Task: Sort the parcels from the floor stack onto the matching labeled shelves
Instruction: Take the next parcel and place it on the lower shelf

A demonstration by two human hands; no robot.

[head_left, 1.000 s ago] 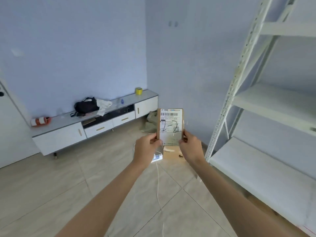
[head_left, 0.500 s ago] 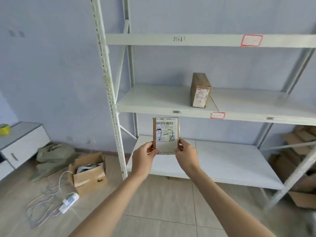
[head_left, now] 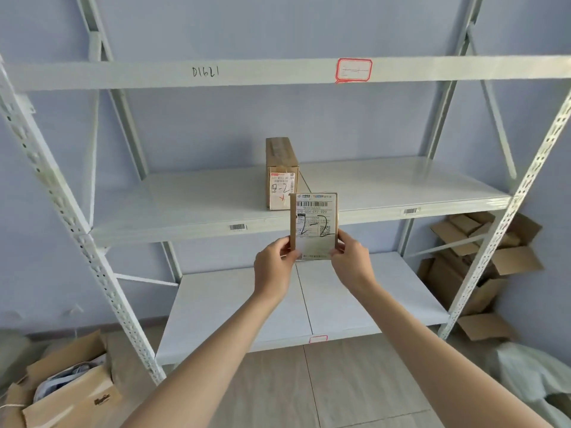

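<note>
While the parcel (head_left: 314, 226) marked 2-2 stands upright in front of the middle shelf (head_left: 191, 208), your left hand (head_left: 274, 263) and right hand (head_left: 350, 261) pinch its lower side edges with closed fingers, just below and right of a boxed parcel (head_left: 281, 171) resting on that shelf.

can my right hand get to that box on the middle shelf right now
Probably not yet. The right hand and left hand both grip the parcel, which is in front of the box. The shelf around it is otherwise open.
</note>
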